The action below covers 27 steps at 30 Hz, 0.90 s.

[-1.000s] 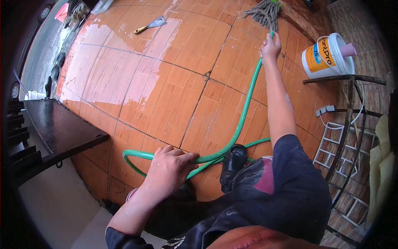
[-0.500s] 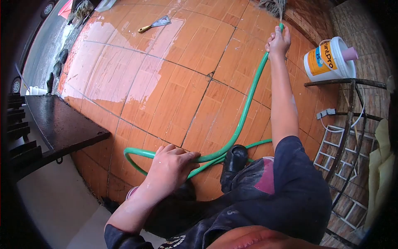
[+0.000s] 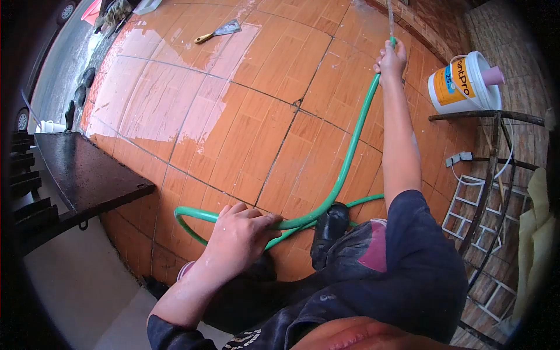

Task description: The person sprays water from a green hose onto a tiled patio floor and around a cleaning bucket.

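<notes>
A green garden hose (image 3: 352,146) curves across the orange tiled floor (image 3: 251,157). Near its open end, my right hand (image 3: 392,61) is closed around it with the arm stretched forward. A stream of water (image 3: 391,22) leaves that end and hits the floor by the raised tiled edge. Closer to my body, my left hand (image 3: 240,233) is wrapped over a lower stretch of the hose, fingers partly hidden. Below it the hose loops back past my black shoe (image 3: 330,230). Farther off, a scraper (image 3: 219,31) with a yellow handle lies on the wet floor.
At right, a white and orange paint bucket (image 3: 458,81) stands behind a dark metal frame (image 3: 494,146). A white rack (image 3: 475,216) lies beyond the frame. A dark metal panel (image 3: 87,172) juts in from the left. A pink bucket (image 3: 92,11) is at upper left.
My right hand has tipped the hose end slightly; the water stream now points more straight ahead and a bit left. The grey mop-like splash at the top looks thinner. My left hand stays put.
</notes>
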### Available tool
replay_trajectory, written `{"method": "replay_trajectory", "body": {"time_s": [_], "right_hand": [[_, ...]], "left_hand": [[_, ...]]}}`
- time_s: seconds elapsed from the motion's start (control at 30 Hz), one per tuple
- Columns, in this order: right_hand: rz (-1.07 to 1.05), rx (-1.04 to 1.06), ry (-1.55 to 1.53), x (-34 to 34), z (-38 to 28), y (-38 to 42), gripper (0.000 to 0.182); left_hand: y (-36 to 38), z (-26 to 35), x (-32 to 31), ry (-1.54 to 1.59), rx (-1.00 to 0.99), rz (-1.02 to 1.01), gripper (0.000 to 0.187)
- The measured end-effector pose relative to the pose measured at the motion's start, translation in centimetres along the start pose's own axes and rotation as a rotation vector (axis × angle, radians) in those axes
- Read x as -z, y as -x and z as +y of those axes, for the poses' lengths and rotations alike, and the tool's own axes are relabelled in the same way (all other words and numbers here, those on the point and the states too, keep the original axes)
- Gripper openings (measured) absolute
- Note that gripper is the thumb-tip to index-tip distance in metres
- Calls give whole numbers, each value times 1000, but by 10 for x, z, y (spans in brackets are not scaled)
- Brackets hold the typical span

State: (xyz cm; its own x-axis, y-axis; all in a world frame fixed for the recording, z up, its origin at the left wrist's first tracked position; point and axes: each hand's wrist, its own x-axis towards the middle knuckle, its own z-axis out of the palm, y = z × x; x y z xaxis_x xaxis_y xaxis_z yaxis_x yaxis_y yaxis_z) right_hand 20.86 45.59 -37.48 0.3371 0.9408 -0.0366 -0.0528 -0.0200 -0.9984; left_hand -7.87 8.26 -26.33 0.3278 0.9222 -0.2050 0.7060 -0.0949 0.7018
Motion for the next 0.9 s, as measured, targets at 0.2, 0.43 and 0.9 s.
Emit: {"method": "replay_trajectory", "body": {"time_s": [0.2, 0.43, 0.9], "right_hand": [[-4, -157, 116, 19, 49, -3, 26], [26, -127, 204, 22, 59, -3, 25], [39, -121, 222, 17, 57, 4, 24]], "left_hand": [[2, 0, -2, 10, -14, -15, 28], [0, 1, 4, -4, 16, -34, 28], [-1, -5, 11, 26, 66, -9, 28]]}}
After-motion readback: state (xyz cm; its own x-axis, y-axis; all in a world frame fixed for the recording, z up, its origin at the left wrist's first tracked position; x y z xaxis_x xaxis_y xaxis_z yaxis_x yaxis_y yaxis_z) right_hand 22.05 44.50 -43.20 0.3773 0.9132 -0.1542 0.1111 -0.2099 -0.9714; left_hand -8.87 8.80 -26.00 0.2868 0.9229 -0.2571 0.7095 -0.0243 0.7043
